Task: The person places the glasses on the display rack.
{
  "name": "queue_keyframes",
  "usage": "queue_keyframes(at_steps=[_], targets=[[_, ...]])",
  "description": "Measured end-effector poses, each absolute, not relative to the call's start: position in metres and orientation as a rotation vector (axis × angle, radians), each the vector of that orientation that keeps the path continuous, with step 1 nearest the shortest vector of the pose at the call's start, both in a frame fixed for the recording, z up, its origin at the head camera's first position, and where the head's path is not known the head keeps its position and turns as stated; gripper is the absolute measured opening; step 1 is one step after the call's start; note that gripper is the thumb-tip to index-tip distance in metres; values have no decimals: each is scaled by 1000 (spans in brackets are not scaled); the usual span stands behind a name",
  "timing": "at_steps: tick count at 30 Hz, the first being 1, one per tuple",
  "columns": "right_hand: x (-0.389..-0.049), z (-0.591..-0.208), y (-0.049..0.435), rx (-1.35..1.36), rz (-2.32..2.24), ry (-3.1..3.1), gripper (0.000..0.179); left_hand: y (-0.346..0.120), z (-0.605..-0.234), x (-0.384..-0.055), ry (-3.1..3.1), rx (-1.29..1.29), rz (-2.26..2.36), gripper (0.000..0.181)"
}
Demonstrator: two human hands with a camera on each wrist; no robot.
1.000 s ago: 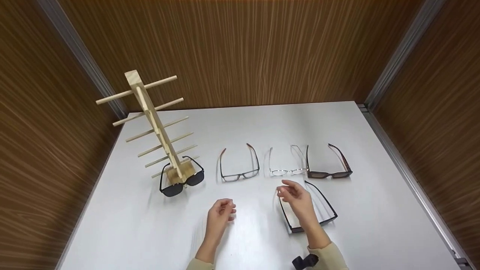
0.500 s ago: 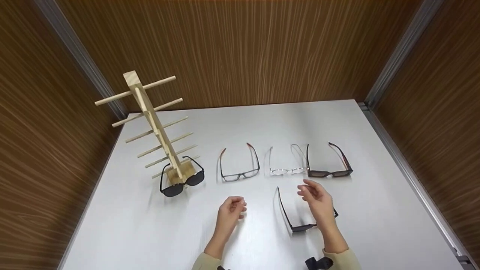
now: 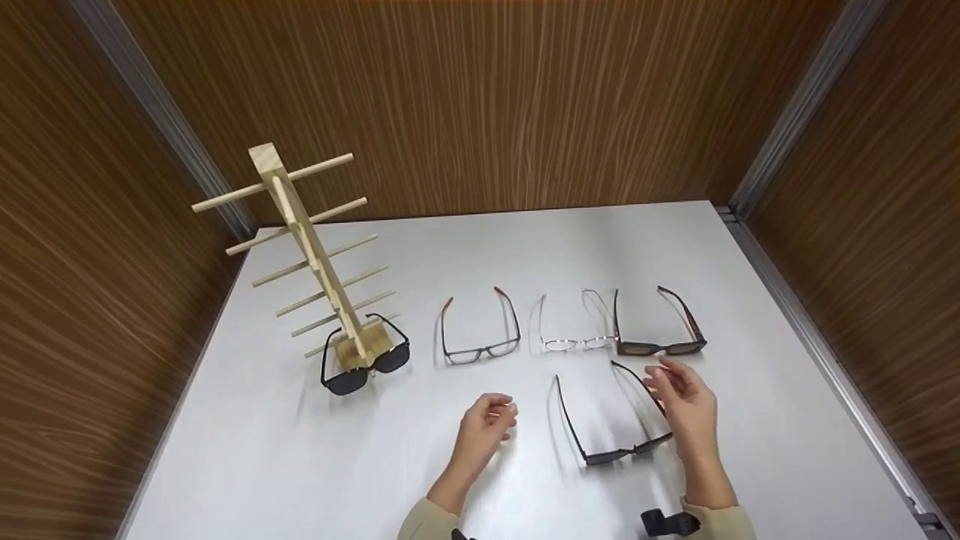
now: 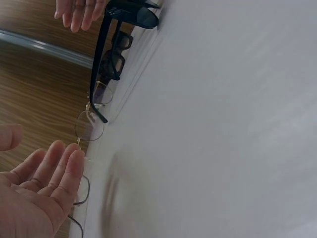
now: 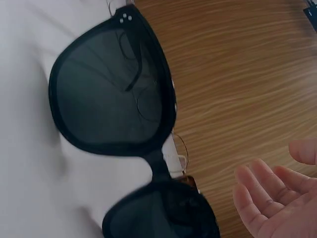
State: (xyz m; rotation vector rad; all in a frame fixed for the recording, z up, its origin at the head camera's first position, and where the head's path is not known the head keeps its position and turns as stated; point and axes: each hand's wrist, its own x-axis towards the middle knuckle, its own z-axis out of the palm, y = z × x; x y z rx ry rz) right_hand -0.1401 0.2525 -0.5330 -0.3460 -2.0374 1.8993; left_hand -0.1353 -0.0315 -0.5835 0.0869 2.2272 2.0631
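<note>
Right hand [image 3: 688,409] fingers loose, holding nothing, beside the unfolded black thick-framed sunglasses [image 3: 607,457]; left hand [image 3: 480,435] relaxed, unladen too. Those sunglasses rest on the smooth white tabletop [image 3: 765,390], spread open presumably for stability.

Blk sunglasses [image 3: 609,457], dk lenses [image 5: 111,94], temples [image 4: 98,64] unfolded, pointing rearward, on wht table [image 3: 540,502]

Shows dark sunglasses [image 5: 159,166] up close, with one lens [image 5: 104,94] above the other, cut off below. Includes three pale dots [image 5: 125,18] at the upper corner. Catches the right hand [image 5: 280,203] at lower right, apart from the sunglasses, with fingers [image 5: 265,181] slightly bent. Takes in white tabletop [image 5: 20,173] at left and wood-grain panel [image 5: 218,74] behind.
</note>
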Motion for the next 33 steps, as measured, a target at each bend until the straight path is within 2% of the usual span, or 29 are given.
queue_keyframes(at_steps=[7,17,20,24,29,33], targets=[[-133,-536,275,-406,1715,-2072,33,-15,-584,-137,2235,135,1978,32],[-132,-610,335,-485,1666,-2173,45,-4,-591,-135,2221,184,1866,39],[-127,-620,340,-490,1656,-2251,51,-2,-592,-135,2222,181,1833,40],[-118,-608,332,-533,1703,-2309,59,2,-592,-135,2226,176,1764,42],[-104,-575,314,-540,1754,-2421,51,8,-593,-134,2207,176,1727,40],[-101,-567,310,-602,1819,-2493,50,14,-593,-135,2177,198,1699,39]])
